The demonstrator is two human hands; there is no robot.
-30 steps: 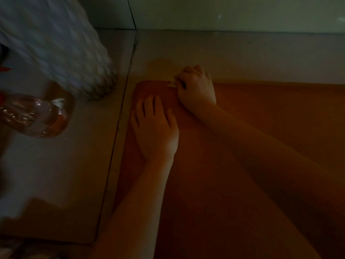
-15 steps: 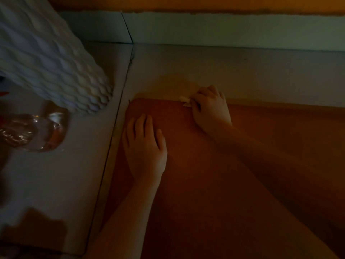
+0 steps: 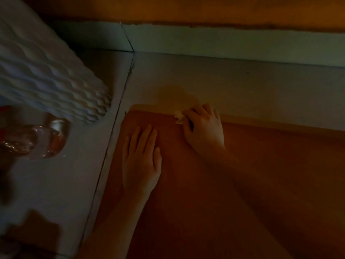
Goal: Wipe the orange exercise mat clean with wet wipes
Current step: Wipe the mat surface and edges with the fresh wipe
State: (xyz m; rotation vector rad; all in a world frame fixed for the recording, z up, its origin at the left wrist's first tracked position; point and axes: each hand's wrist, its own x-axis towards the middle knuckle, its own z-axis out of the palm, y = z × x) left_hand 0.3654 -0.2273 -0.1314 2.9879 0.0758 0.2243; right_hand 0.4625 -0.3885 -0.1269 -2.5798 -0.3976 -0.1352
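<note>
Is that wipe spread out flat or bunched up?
Bunched up: only a small crumpled tip of the wipe pokes out past the curled fingers of the right hand, at the far edge of the mat.

Single view: head cam, worn above near side of orange mat (image 3: 252, 184), facing fwd & steeply down, close range. Mat's far-left corner sits approx. frame ctr; floor (image 3: 56, 184) left of mat, baseboard (image 3: 224, 43) beyond mat.
</note>
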